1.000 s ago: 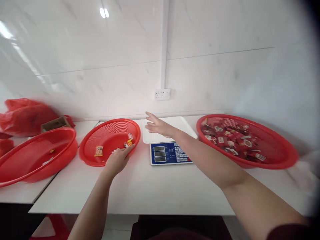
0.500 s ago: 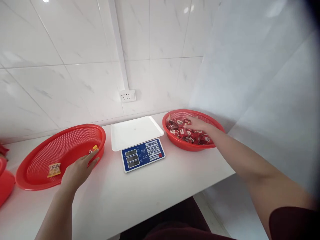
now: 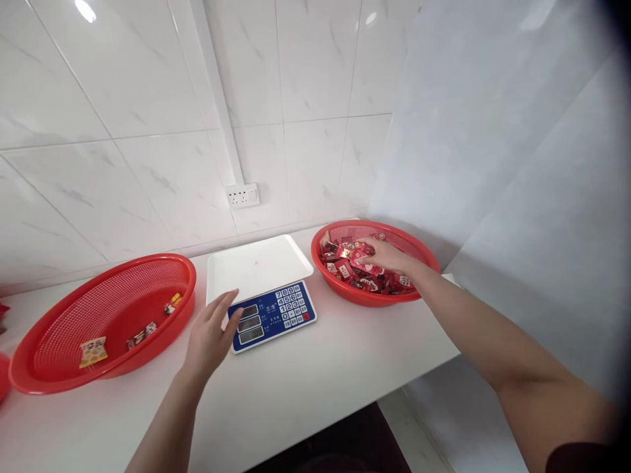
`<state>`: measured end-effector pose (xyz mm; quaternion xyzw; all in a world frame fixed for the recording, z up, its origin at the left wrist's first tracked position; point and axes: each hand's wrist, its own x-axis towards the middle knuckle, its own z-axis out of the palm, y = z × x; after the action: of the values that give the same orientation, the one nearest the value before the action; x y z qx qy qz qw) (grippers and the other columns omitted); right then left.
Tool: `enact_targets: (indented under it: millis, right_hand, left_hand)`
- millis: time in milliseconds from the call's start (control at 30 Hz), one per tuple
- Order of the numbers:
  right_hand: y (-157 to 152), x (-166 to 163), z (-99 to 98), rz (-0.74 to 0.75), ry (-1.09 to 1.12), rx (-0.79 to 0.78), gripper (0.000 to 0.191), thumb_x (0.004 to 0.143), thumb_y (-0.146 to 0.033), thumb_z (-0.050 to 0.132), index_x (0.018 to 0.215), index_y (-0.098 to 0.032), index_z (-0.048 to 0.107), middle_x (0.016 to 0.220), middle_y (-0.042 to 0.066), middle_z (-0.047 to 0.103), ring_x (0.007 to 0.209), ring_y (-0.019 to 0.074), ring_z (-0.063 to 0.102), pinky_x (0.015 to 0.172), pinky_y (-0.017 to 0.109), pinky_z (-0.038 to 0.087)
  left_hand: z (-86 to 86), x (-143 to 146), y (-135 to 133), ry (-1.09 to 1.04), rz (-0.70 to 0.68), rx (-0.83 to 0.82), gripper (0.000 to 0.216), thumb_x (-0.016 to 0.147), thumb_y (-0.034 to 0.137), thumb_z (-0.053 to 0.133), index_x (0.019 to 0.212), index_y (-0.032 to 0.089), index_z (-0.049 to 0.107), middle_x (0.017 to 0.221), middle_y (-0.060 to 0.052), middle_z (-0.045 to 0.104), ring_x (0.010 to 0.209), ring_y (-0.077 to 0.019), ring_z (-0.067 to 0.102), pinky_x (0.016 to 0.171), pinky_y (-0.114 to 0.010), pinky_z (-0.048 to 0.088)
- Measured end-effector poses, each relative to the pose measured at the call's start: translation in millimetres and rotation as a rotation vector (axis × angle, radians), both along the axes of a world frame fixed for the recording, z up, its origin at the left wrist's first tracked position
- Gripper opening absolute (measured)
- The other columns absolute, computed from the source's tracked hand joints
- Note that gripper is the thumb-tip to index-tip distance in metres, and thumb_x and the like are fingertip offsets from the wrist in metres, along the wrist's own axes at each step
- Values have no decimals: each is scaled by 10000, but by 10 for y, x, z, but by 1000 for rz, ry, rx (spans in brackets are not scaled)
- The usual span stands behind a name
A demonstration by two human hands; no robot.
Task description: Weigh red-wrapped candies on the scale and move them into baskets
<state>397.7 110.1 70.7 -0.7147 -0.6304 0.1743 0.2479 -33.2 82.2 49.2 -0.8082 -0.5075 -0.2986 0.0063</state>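
Observation:
My right hand (image 3: 387, 255) is inside the right red basket (image 3: 365, 299), its fingers closed on red snack packets (image 3: 363, 253). More small red packets (image 3: 345, 269) lie heaped under and around it. My left hand (image 3: 211, 332), fingers apart and holding nothing, hovers over the left edge of the digital scale (image 3: 273, 316), beside its displays. The scale's white weighing tray (image 3: 259, 263) has nothing on it. To the left, a larger red basket (image 3: 103, 315) holds a few packets: a yellow-and-white one (image 3: 93, 353), a dark-and-white one (image 3: 141, 336) and a small yellow-and-red one (image 3: 173, 302).
Everything stands on a white table (image 3: 315, 368) against a tiled wall. A wall socket (image 3: 242, 196) is above the scale. Part of another red container (image 3: 4, 376) shows at the far left edge. A pale side wall rises at the right.
My left hand has moved right, from the left basket to the scale's edge. My right hand has gathered red packets and lifted them slightly within the basket. The view has shifted a little right.

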Motion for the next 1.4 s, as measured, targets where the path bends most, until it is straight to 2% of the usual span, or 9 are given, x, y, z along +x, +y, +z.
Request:
enact_targets:
  millis: [267,367,467,767,967,1067,1167,1267,1400]
  right_hand:
    - [59,262,9,-244,9,199,503,799,-436,531,1239,-192,508,1258,99,564,1112,255,535,916,366,413]
    - [31,268,44,-281,11,201,399,807,-496,498,1039,-188,599,1000,75,664,905,234,606,772,324,459]
    - [6,244,93,-302,23,191,372,822,-523,454,871,-190,611,754,39,652,709,198,602,641,285,446]
    - [74,253,101,-350,46,218,386,832,-524,433,887,-190,618,784,64,672,740,217,599,675,305,442]
    - [88,462,35,-311,160,159,429,882,-504,377,1067,-219,638,1035,70,686,929,227,633,769,317,491]
    - [3,728,23,-459,162,186,424,814,-420,527,1163,-186,585,1285,117,552,1208,307,472,953,421,415]
    - [-175,960,-38,-619,226,160,599,675,-315,679,1228,-152,518,1395,177,417,1310,386,311,996,524,364]
    - [-374,1020,-176,-672,431,54,589,626,-279,707,1168,-129,531,1288,223,518,1194,390,472,876,534,474]
    - [-540,887,-353,-584,777,-57,236,662,-151,578,896,-145,598,898,146,710,849,283,680,702,412,574]
  left_hand:
    - [-137,280,-91,-79,-210,-22,344,929,364,394,1197,215,551,1197,-70,613,1085,-198,590,872,-300,519]
    - [-179,279,-124,-103,-204,-61,333,927,370,397,1176,229,566,1178,-65,626,1052,-198,609,813,-287,543]
    - [-244,271,-168,-125,-225,-78,307,923,354,414,1141,227,589,1116,-63,655,1017,-192,624,767,-268,551]
    - [-542,447,-358,-210,-404,-161,259,910,271,428,1042,239,648,948,-68,707,879,-189,664,765,-286,534]
    - [-564,621,-462,-340,-502,-528,276,885,351,469,1084,262,637,1006,-79,689,932,-207,636,830,-332,508]
    - [-480,839,-460,-545,-518,-832,402,847,418,529,1215,257,558,1094,-88,646,956,-203,620,840,-352,508]
    - [-342,1196,-397,-769,-547,-1120,606,806,465,583,1339,223,425,1283,-155,516,1050,-234,581,859,-393,497]
    - [-190,1632,-254,-972,-517,-1280,675,780,490,610,1364,240,380,1431,-166,350,1254,-271,428,948,-417,431]
    - [-86,2186,26,-1121,-411,-1322,596,754,505,622,1292,358,412,1445,-70,361,1359,-292,257,966,-544,356]
